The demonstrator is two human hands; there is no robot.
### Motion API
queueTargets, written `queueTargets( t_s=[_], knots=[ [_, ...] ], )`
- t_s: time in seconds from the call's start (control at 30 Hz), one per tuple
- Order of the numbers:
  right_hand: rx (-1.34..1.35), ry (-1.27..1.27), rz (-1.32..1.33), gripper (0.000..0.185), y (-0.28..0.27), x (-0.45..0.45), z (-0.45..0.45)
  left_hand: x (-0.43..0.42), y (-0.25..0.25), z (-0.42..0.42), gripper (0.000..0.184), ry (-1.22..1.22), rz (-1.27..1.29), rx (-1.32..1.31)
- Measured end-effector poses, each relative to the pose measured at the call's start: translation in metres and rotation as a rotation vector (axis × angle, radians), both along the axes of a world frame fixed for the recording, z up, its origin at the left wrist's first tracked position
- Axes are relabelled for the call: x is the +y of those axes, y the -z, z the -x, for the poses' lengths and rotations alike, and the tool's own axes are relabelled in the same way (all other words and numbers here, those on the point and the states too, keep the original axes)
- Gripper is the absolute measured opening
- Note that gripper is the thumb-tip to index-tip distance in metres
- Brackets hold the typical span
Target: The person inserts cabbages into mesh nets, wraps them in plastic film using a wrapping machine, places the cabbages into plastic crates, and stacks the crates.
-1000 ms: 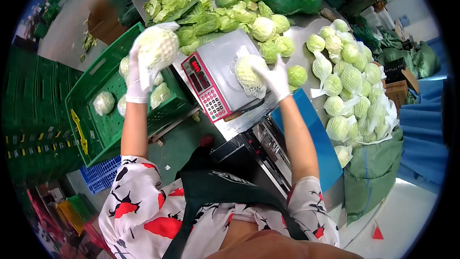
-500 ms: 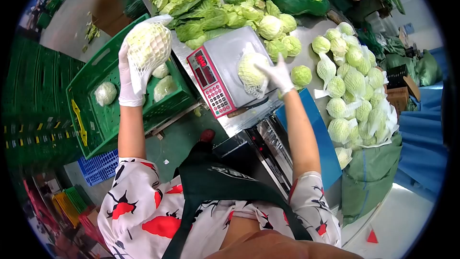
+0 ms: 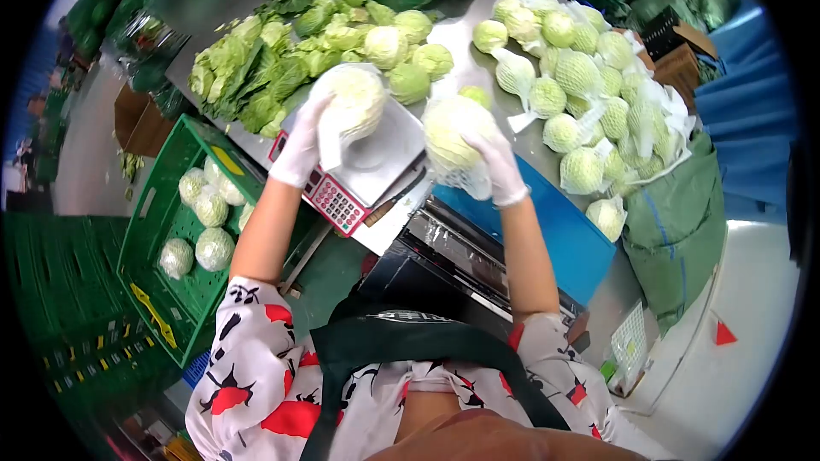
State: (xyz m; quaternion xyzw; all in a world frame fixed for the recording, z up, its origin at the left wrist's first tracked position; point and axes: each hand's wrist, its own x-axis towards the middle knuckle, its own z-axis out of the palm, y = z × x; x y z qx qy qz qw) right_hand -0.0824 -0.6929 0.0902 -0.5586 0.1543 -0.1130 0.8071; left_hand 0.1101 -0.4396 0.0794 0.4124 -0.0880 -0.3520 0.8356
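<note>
In the head view, my gloved left hand [image 3: 301, 149] is wrapped round a pale green cabbage in a white foam net [image 3: 357, 101], its loose net end hanging down. That cabbage is over the metal pan of the digital scale [image 3: 395, 141] and hides part of it; whether they touch I cannot tell. To the right of the scale, my gloved right hand [image 3: 502, 169] grips another cabbage in a foam net [image 3: 457, 132], held up over the blue board [image 3: 555, 222]. The scale's red keypad [image 3: 337, 203] shows below my left hand; its display is mostly covered.
A green crate [image 3: 141, 205] at the left holds several wrapped cabbages [image 3: 213, 249]. Behind the scale lie bare cabbages [image 3: 408, 83] and loose leaves [image 3: 243, 68]. Several netted cabbages [image 3: 576, 75] are heaped at the right, above a green sack [image 3: 675, 213]. A black machine [image 3: 427, 265] stands in front.
My left hand has brought its netted cabbage from above the crate to over the scale. My right hand has lifted the other cabbage off the pan. The view has turned.
</note>
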Motion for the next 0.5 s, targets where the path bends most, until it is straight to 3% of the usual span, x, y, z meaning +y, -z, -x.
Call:
queueTargets(
  t_s=[0.1,0.27,0.37,0.4,0.5],
  knots=[
    [0.039,0.197,0.16,0.061,-0.02,-0.025,0.065,-0.076,0.019,-0.004,0.052,0.037,-0.195,-0.205],
    [0.243,0.396,0.279,0.073,-0.003,-0.039,0.153,-0.182,0.072,-0.002,0.078,-0.075,-0.45,-0.392],
    [0.273,0.519,0.376,0.081,0.013,-0.036,0.185,-0.232,0.143,-0.017,0.091,-0.231,-0.555,-0.618],
    [0.284,0.558,0.412,0.084,0.017,-0.034,0.192,-0.242,0.139,-0.012,0.095,-0.292,-0.58,-0.705],
    [0.344,0.661,0.487,0.096,0.033,-0.027,0.21,-0.243,0.135,-0.001,0.103,-0.242,-0.992,-1.022]
  ],
)
